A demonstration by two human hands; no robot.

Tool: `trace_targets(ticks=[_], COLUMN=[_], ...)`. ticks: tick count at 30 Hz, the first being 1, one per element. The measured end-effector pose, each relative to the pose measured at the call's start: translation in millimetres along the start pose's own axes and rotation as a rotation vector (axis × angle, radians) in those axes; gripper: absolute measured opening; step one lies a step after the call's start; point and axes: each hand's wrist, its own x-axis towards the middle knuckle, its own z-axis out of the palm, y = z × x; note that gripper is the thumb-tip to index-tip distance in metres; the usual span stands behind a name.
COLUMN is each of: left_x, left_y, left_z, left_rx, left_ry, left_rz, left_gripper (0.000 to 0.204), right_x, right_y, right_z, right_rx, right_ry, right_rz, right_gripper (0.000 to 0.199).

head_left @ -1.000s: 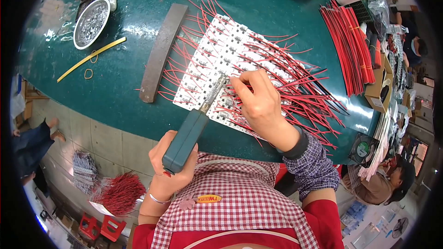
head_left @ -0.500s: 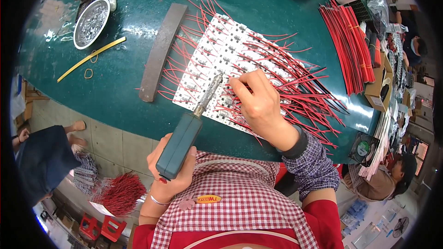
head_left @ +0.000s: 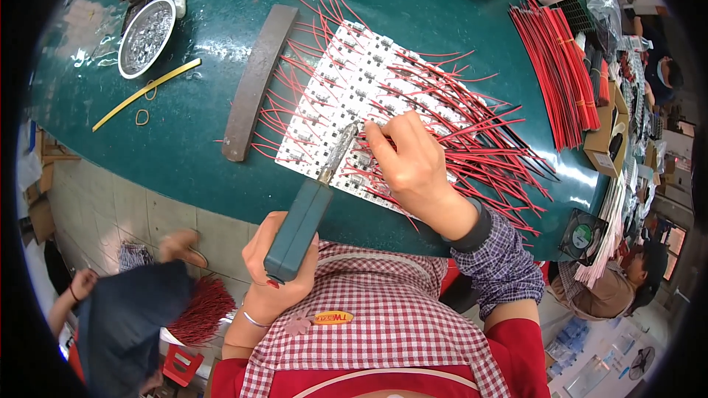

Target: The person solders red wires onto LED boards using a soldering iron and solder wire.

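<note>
My left hand (head_left: 279, 264) is wrapped round the green handle of a soldering iron (head_left: 299, 228), whose metal shaft slants up to the middle of a white circuit board panel (head_left: 313, 107). Its tip meets the panel close to the fingertips of my right hand (head_left: 413, 166). Those fingers are pinched together low over the panel, apparently on the end of a thin wire, mostly hidden by the fingers. Red and black wires (head_left: 490, 155) fan out over the panel's right side, and red wires stick out from its left side.
A brown bar (head_left: 259, 85) lies left of the panel across wire ends. Farther left are a metal bowl (head_left: 147, 38) and a yellow strip (head_left: 146, 94). Bundled red wires (head_left: 557, 74) lie at the right, by a cardboard box (head_left: 608, 136). A person in dark clothing (head_left: 129, 317) is at lower left.
The soldering iron and my left hand have shifted slightly right, its tip nearer my right fingertips. My right hand has barely moved. The person at lower left has moved right.
</note>
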Motion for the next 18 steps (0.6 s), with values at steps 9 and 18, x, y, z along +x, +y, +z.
trace_targets(ticks=[9,18], left_x=[0.2,-0.3], left_y=[1.5,-3.5], left_z=[0.0,-3.2], left_rx=[-0.043,-0.04], left_ry=[-0.015,-0.021], left_rz=[-0.063,-0.016], left_gripper=[0.019,0.02], right_x=[0.2,-0.6], right_y=[-2.9,-2.0], right_z=[1.2,2.1], right_rx=[-0.038,-0.044], right_ry=[-0.053,-0.056], right_rz=[-0.019,-0.027], right_gripper=[0.029,0.029])
